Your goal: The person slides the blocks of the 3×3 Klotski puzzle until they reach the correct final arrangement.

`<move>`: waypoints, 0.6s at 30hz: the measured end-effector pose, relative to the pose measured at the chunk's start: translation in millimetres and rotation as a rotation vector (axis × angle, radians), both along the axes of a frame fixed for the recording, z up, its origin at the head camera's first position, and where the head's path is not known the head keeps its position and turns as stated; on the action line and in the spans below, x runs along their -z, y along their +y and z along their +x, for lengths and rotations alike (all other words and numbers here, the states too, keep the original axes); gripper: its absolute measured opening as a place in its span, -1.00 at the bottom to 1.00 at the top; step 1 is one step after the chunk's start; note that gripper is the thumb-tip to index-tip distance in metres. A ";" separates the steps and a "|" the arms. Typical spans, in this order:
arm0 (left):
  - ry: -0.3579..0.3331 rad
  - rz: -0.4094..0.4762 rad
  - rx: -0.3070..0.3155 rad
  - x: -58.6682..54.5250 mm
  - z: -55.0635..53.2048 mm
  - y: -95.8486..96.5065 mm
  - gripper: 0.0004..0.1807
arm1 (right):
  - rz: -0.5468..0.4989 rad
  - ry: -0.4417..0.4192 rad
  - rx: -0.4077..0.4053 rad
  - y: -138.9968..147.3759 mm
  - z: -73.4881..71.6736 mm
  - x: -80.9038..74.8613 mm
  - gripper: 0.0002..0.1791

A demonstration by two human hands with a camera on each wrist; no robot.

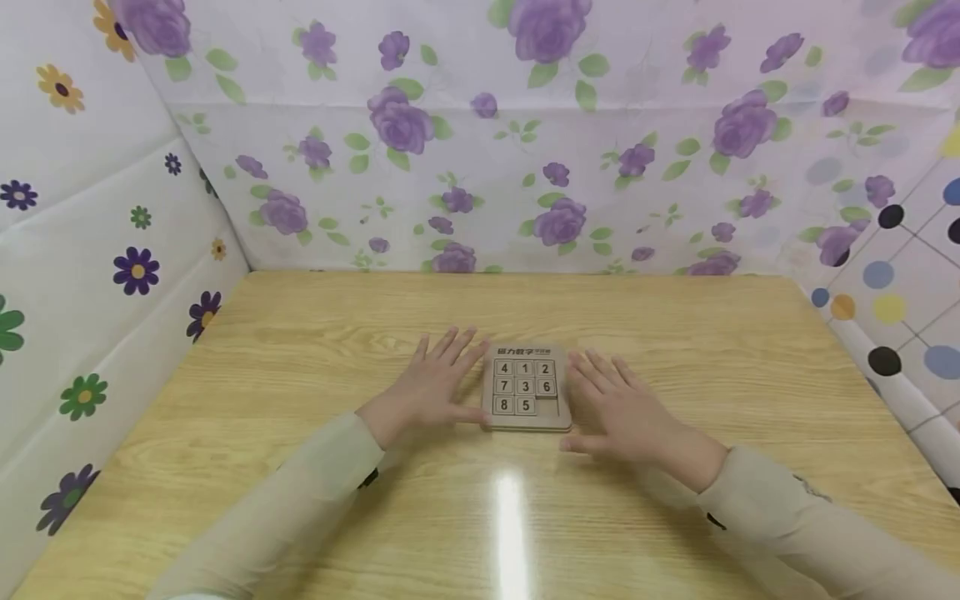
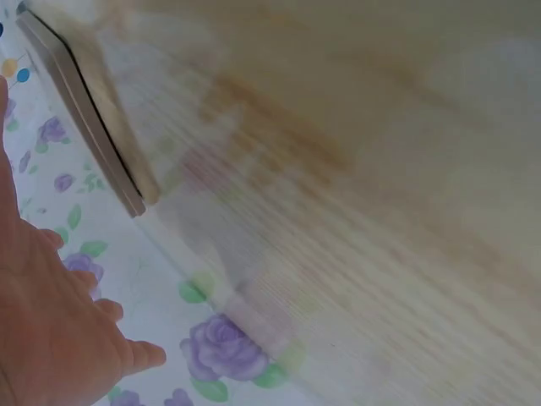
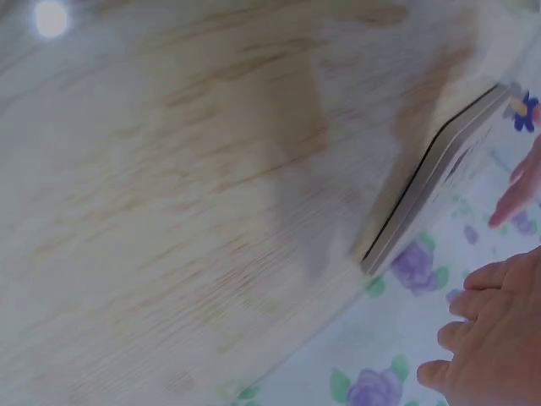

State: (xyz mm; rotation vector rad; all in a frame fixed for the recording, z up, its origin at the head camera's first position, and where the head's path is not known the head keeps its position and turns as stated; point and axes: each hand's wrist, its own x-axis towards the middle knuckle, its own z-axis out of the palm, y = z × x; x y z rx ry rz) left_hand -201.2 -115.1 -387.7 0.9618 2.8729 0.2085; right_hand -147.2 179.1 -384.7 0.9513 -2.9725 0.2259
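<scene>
A square wooden number slide puzzle point(image 1: 526, 423) lies flat on the table, its tiles reading 4 1 2, 7 3 6, 8 5, with a bare slot at the lower right. To its left my left hand point(image 1: 429, 385) is spread, index finger and thumb tips right at the puzzle's left edge. My right hand point(image 1: 626, 414) spreads on the other side, fingertips close to the right edge and thumb near the lower right corner. Both wrist views show the puzzle's thin side point(image 2: 89, 114), with the right hand's fingers point(image 3: 473, 303) extended beside it.
The wood-grain table point(image 1: 360, 317) reaches back to a curtain point(image 1: 480, 167) with purple flowers. A flowered sheet point(image 1: 90, 317) hangs on the left, and a dotted one point(image 1: 900, 283) on the right. A bright light reflection lies on the table in front of the puzzle.
</scene>
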 end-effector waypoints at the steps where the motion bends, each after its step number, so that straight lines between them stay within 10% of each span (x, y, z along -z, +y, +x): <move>1: 0.000 -0.004 0.008 0.6 -1.3 1.5 0.18 | 0.005 0.004 -0.019 -1.1 0.1 0.8 0.11; 18: -0.094 -0.096 0.042 10.4 -15.4 20.0 0.22 | 0.040 -0.094 -0.126 -16.6 -8.6 14.0 0.04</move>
